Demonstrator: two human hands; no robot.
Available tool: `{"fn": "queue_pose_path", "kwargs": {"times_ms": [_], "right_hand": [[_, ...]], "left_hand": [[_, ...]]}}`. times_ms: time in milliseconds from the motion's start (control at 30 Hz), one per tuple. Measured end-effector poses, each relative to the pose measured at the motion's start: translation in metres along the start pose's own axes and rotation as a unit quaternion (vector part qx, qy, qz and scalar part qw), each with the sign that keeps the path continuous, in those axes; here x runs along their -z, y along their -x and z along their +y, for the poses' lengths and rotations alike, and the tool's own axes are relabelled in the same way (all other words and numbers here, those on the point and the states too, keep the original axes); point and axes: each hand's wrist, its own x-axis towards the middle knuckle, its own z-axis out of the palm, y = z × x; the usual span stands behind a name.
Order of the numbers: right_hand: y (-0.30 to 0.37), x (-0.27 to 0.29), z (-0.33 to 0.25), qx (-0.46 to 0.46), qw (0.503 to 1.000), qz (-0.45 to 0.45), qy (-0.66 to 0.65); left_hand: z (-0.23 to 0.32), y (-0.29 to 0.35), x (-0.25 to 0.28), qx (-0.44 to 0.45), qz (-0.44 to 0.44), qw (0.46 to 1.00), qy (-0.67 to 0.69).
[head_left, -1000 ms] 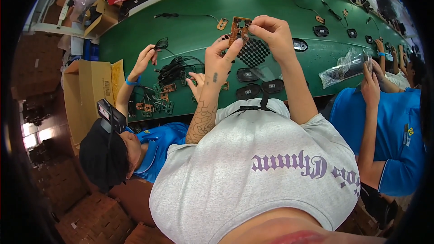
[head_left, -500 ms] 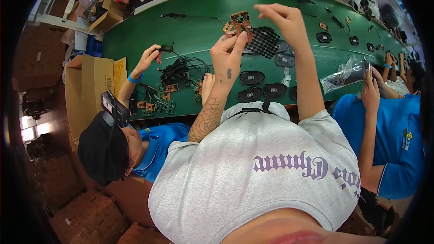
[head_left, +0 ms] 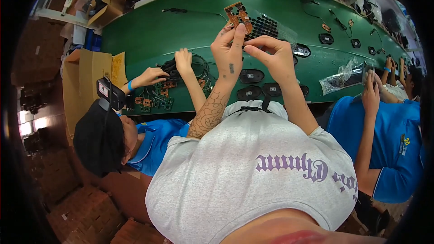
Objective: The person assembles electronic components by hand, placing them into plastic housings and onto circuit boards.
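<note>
My left hand (head_left: pixel 227 47) grips an orange-brown circuit board (head_left: pixel 237 14) between thumb and fingers, holding it up above the green table. A cable trails from it toward the far left. Close beside my left wrist, my right hand (head_left: pixel 271 54) is pinched, thumb against forefinger. A tiny dark speck shows at its fingertips, too small to name. Behind both hands lies a clear sheet of round black pads (head_left: pixel 266 26), partly covered by the board. Nearer me rest several black oval shells, among them one shell (head_left: pixel 251 76) just right of my left wrist and another (head_left: pixel 302 50) beyond my right hand.
At left, a person's hands (head_left: pixel 183 58) work at a heap of black cables and circuit boards (head_left: pixel 153 101), next to an open cardboard box (head_left: pixel 90 74). Another person at right holds a plastic-wrapped item (head_left: pixel 346 79). More shells (head_left: pixel 326 39) and cables lie at far right.
My right hand has come down and left from above the pad sheet to beside my left wrist, its fingers now pinched. The board has tilted slightly. The left neighbour's hands have moved onto the cables.
</note>
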Motion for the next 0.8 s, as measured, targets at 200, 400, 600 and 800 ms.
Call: {"fn": "queue_pose_path", "kwargs": {"times_ms": [200, 400, 600, 800], "right_hand": [[-0.001, 0.001, 0.009, -0.023, 0.999, -0.015, -0.043], [0.0, -0.008, 0.005, -0.006, 0.996, 0.055, -0.071], [-0.01, -0.03, 0.0, -0.021, 0.963, 0.135, -0.23], [-0.01, -0.03, 0.001, -0.033, 0.966, 0.109, -0.232]], "left_hand": [[0.0, 0.002, -0.002, -0.02, 0.004, 1.0, -0.001], [-0.015, 0.0, -0.002, -0.067, 0.022, 0.994, -0.077], [-0.032, -0.002, -0.013, -0.176, 0.055, 0.973, -0.137], [-0.035, 0.001, -0.013, -0.182, 0.05, 0.971, -0.148]]}}
